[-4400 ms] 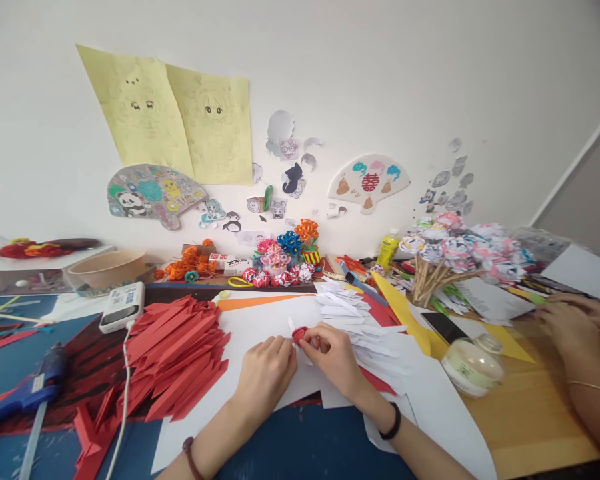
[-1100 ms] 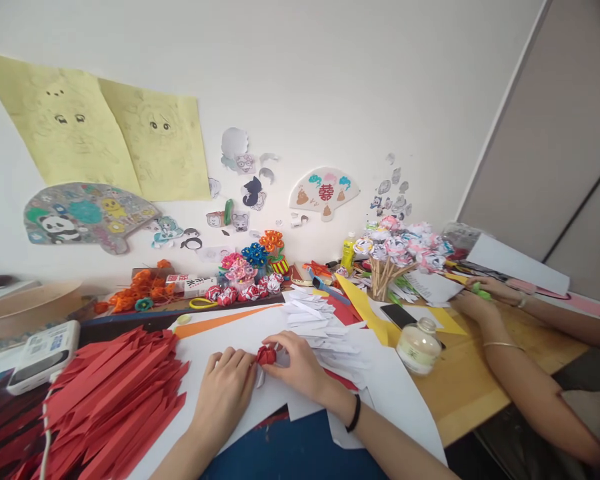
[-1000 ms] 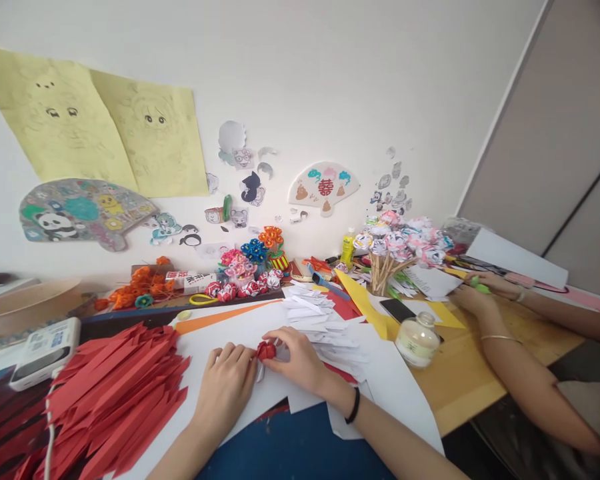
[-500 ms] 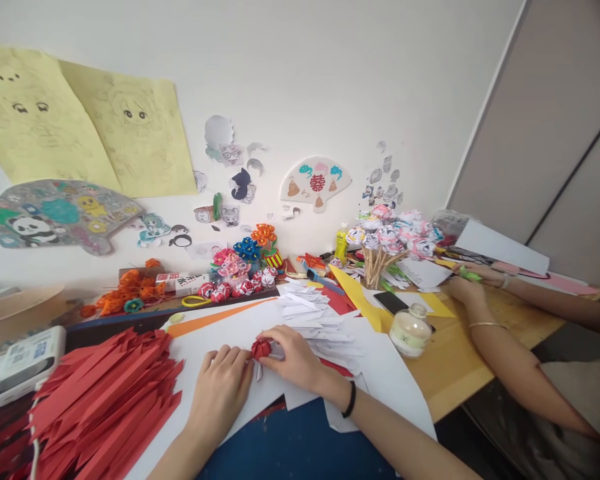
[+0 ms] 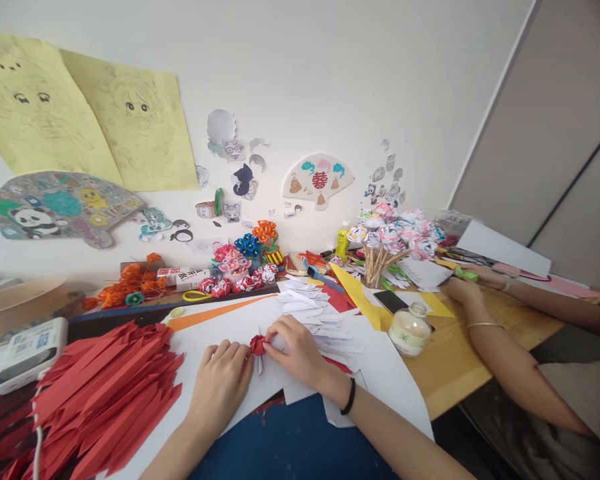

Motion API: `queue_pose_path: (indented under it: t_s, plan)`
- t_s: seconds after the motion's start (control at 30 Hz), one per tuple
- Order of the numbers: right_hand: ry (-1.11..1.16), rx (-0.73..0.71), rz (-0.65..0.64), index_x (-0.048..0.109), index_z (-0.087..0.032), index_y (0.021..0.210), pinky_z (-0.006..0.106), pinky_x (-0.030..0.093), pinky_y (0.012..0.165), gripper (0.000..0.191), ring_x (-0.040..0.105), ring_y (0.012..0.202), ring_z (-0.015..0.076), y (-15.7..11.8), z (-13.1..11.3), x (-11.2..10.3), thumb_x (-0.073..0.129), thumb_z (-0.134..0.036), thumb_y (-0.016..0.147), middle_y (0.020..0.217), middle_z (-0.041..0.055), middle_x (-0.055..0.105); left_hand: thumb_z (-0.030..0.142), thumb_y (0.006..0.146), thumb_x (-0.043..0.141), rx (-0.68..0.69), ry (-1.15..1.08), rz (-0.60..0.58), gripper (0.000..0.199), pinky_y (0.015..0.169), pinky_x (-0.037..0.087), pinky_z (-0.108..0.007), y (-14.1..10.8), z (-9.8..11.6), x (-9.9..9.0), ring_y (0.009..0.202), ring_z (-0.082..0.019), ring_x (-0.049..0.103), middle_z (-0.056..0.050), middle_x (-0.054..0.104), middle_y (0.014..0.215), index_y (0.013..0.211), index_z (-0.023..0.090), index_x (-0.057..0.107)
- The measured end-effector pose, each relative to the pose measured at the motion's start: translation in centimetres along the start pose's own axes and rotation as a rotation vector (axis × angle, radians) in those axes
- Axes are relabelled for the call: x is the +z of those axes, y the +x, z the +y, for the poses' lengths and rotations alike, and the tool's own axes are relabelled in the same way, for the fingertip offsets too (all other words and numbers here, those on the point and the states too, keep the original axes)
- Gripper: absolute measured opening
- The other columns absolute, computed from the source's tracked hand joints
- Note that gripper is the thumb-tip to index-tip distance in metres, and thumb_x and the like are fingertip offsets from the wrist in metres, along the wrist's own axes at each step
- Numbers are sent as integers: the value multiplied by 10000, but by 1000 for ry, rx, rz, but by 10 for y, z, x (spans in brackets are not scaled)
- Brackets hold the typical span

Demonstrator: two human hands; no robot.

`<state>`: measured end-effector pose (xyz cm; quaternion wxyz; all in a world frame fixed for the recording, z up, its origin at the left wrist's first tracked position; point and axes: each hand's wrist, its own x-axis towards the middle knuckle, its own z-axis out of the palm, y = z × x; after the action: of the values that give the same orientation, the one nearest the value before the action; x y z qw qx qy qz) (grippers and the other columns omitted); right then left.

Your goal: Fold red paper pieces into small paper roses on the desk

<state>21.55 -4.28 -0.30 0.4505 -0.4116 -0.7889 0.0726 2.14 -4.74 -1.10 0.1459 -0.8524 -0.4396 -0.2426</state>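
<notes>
A small red folded-paper ball (image 5: 257, 344) sits between my two hands over the white paper sheet (image 5: 215, 330). A narrow white paper strip (image 5: 261, 365) sticks out of it above and below. My left hand (image 5: 224, 375) is closed, thumb and forefinger at the ball's left side. My right hand (image 5: 300, 353) pinches the ball's right side between thumb and forefinger. Left of my hands lies a big heap of red paper strips (image 5: 110, 393). Beyond my right hand, white folded paper strips (image 5: 313, 307) are piled up.
A glass jar (image 5: 410, 329) and a dark phone (image 5: 391, 302) stand at the right. Behind are red-and-white paper balls (image 5: 245, 284) and a bunch of paper flowers (image 5: 393, 233). A white device (image 5: 30, 353) lies left. A co-worker's hands (image 5: 463, 287) hold something green.
My right hand has drawn back slightly, with its fingers now at the ball's right side. The ball has turned, and the white strip now shows above it too. The view has shifted slightly.
</notes>
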Motion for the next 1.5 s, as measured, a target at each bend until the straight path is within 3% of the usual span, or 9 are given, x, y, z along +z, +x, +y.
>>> queue_pose_path:
  t_s: [0.13,0.37,0.7,1.5]
  plan:
    - [-77,-56,-60,582,-205,859,292,439,794,64,562,871,167,0,1,2,630,-176,891,883,4,621,205,965,435,10,1,4,216,770,334,-369,1,1,0,784,-209,530,-32,613,769,800,197,574]
    - [-53,-57,-55,585,-207,917,289,454,815,28,583,894,166,-1,-1,1,612,-203,915,921,12,636,203,961,442,14,-3,11,206,770,335,-371,0,1,-1,775,-211,528,-28,609,767,799,199,570]
    - [-97,-76,-73,609,-214,1008,281,456,830,95,582,933,167,-2,1,-1,602,-190,916,956,20,637,199,961,433,26,-9,30,206,769,335,-367,1,-1,1,770,-207,531,-30,610,759,818,202,581]
    - [-121,-86,-80,641,-214,971,281,449,809,80,574,899,162,-2,1,-3,564,-229,955,935,23,632,207,974,412,42,6,20,242,781,340,-373,1,2,0,771,-202,535,-30,607,752,782,201,560]
